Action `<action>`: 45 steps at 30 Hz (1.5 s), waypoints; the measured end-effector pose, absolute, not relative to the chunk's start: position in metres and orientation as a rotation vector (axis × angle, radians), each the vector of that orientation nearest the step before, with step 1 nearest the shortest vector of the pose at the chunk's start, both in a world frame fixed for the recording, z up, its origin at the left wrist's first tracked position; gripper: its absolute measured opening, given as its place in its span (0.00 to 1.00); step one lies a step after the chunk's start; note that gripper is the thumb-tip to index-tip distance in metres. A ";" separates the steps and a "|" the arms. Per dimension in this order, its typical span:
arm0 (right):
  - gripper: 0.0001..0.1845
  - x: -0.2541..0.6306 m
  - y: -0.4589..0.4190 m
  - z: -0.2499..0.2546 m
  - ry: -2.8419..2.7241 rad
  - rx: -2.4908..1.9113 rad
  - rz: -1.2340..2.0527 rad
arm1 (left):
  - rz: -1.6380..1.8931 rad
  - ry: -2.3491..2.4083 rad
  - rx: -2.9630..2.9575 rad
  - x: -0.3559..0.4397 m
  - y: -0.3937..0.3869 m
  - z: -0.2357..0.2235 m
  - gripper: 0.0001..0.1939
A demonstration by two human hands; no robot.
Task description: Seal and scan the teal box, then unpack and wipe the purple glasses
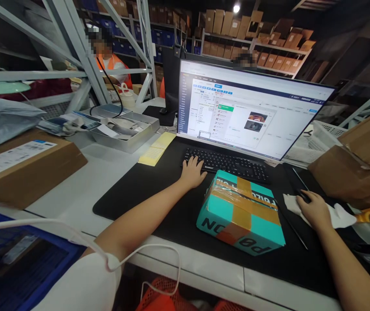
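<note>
My left hand [192, 172] lies with its fingers spread over the left end of a black keyboard [230, 166]. My right hand [316, 209] rests on a dark computer mouse [304, 197], its fingers curled over it. Beneath that hand is a crumpled white tissue or paper [340, 216]. Between my arms a teal carton [243, 211], sealed with brown tape, sits on the black desk mat [172, 198]. Behind the keyboard stands a lit monitor [237, 112] with a web page and a chat window on it.
Yellow notes [157, 149] lie beside a grey open tray [129, 134] of papers. A brown carton [29, 168] with a label is at left, above a blue crate [29, 259]. Large brown boxes [360, 164] stand at right. A white cable [152, 246] crosses the desk's front edge. A person in an orange vest [113, 65] is behind.
</note>
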State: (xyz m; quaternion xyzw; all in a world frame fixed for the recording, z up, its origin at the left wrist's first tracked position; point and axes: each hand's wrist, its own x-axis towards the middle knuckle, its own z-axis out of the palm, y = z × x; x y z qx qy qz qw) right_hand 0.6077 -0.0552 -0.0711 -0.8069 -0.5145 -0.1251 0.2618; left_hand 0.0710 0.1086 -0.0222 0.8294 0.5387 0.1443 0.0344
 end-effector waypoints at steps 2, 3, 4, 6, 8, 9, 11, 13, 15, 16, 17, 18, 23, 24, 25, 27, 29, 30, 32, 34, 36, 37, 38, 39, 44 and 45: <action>0.30 0.608 -0.055 -0.070 -1.400 -2.201 -0.329 | 0.426 1.665 2.546 0.071 0.108 -0.021 0.32; 0.30 0.608 -0.055 -0.070 -1.403 -2.202 -0.328 | 0.421 1.668 2.547 0.071 0.107 -0.020 0.32; 0.29 0.608 -0.055 -0.070 -1.402 -2.198 -0.331 | 0.416 1.671 2.550 0.071 0.107 -0.020 0.32; 0.28 0.607 -0.055 -0.070 -1.401 -2.188 -0.333 | 0.407 1.677 2.559 0.071 0.106 -0.019 0.32; 0.29 0.607 -0.056 -0.070 -1.402 -2.186 -0.329 | 0.400 1.679 2.565 0.071 0.106 -0.019 0.32; 0.30 0.606 -0.055 -0.070 -1.402 -2.188 -0.326 | 0.399 1.677 2.568 0.071 0.106 -0.019 0.32; 0.30 0.606 -0.055 -0.070 -1.403 -2.186 -0.322 | 0.400 1.677 2.571 0.071 0.106 -0.019 0.32; 0.29 0.605 -0.055 -0.071 -1.406 -2.175 -0.320 | 0.399 1.678 2.576 0.071 0.107 -0.020 0.32; 0.28 0.605 -0.055 -0.071 -1.407 -2.163 -0.324 | 0.398 1.680 2.580 0.071 0.107 -0.021 0.32; 0.28 0.605 -0.055 -0.071 -1.407 -2.157 -0.327 | 0.397 1.680 2.583 0.071 0.107 -0.021 0.32; 0.28 0.605 -0.055 -0.071 -1.407 -2.152 -0.331 | 0.396 1.681 2.585 0.071 0.107 -0.021 0.32; 0.28 0.604 -0.055 -0.071 -1.409 -2.147 -0.335 | 0.395 1.683 2.586 0.071 0.107 -0.021 0.32; 0.31 0.602 -0.056 -0.070 -1.412 -2.159 -0.336 | 0.396 1.685 2.581 0.071 0.107 -0.021 0.32; 0.31 0.602 -0.056 -0.070 -1.411 -2.162 -0.336 | 0.400 1.682 2.580 0.071 0.107 -0.021 0.32; 0.31 0.602 -0.056 -0.070 -1.410 -2.162 -0.337 | 0.403 1.680 2.580 0.071 0.107 -0.021 0.32; 0.31 0.602 -0.056 -0.071 -1.415 -2.155 -0.342 | 0.404 1.676 2.579 0.071 0.108 -0.022 0.32; 0.30 0.603 -0.056 -0.071 -1.422 -2.152 -0.344 | 0.399 1.675 2.576 0.071 0.108 -0.022 0.32; 0.30 0.603 -0.056 -0.071 -1.426 -2.152 -0.343 | 0.397 1.675 2.575 0.071 0.108 -0.022 0.32; 0.29 0.604 -0.056 -0.072 -1.434 -2.150 -0.342 | 0.398 1.675 2.575 0.070 0.108 -0.021 0.32; 0.29 0.604 -0.056 -0.072 -1.441 -2.137 -0.345 | 0.403 1.673 2.579 0.070 0.108 -0.021 0.32; 0.28 0.603 -0.057 -0.072 -1.447 -2.122 -0.346 | 0.405 1.670 2.584 0.070 0.108 -0.021 0.32; 0.27 0.603 -0.057 -0.072 -1.445 -2.118 -0.344 | 0.402 1.669 2.584 0.070 0.108 -0.021 0.32; 0.27 0.603 -0.057 -0.072 -1.444 -2.117 -0.340 | 0.398 1.670 2.584 0.070 0.109 -0.021 0.32; 0.27 0.603 -0.057 -0.072 -1.443 -2.119 -0.336 | 0.395 1.673 2.583 0.070 0.109 -0.021 0.32; 0.28 0.602 -0.057 -0.072 -1.438 -2.125 -0.330 | 0.403 1.676 2.591 0.070 0.109 -0.023 0.32; 0.28 0.601 -0.057 -0.071 -1.428 -2.122 -0.336 | 0.404 1.675 2.592 0.070 0.109 -0.023 0.32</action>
